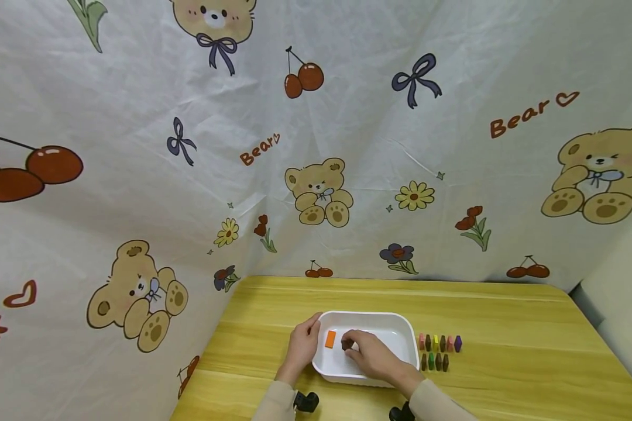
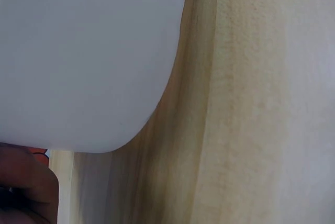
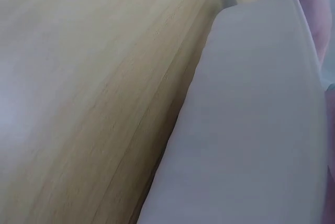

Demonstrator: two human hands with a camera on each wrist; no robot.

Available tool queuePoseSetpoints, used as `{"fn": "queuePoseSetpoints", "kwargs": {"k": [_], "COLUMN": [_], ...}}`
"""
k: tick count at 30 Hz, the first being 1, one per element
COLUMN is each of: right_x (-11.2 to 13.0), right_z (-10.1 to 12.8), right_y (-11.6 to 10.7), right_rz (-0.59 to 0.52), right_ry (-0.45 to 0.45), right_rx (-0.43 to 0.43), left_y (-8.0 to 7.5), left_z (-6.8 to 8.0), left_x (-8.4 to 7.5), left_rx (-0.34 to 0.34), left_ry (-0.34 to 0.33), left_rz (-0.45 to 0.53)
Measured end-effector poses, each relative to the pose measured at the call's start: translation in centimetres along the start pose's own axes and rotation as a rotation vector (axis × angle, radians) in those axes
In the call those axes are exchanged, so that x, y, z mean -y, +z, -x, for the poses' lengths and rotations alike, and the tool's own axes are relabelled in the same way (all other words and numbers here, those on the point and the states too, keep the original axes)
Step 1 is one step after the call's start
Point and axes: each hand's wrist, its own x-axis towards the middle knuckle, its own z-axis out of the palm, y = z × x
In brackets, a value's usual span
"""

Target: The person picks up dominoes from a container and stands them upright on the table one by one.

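Head view: my left hand grips the tray rim to steady it; my right hand pinches a dark crayon inside, beside the orange one.

White tray with an orange piece and a dark brown piece inside. Yellow wood-grain surface. Two rows of small crayons: pink, brown, yellow, green, red, purple. White cloth printed with tan bears, red-brown cherries, dark blue bows, yellow flowers and brown "Bear" lettering. Beige sleeves.
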Motion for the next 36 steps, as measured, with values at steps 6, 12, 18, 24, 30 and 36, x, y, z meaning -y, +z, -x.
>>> {"fn": "queuePoseSetpoints", "kwargs": {"k": [6, 12, 18, 24, 30, 36], "right_x": [-0.1, -0.5, -0.4, -0.5, -1.1, -1.8], "right_z": [0.9, 2.3, 3.6, 4.8, 6.1, 7.0], "right_y": [-0.6, -1.3, -2.3, -3.2, -4.0, -4.8], "right_rz": [-0.025, -0.062, -0.114, -0.155, -0.174, -0.205], "right_ry": [0.025, 0.012, 0.013, -0.002, 0.003, -0.007], "right_rx": [0.011, -0.018, -0.074, -0.115, -0.129, -0.147], "left_y": [0.2, 0.2, 0.2, 0.2, 0.1, -0.2], "left_z": [-0.2, -0.2, -0.2, -0.3, 0.1, 0.4], "left_x": [0.6, 0.4, 0.7, 0.8, 0.0, -0.9], "left_rx": [0.0, 0.006, -0.013, -0.012, -0.012, -0.009], "left_ry": [-0.011, -0.007, 0.0, -0.004, -0.008, -0.003], "left_rz": [-0.015, -0.008, -0.011, 0.0, 0.002, 0.012]}}
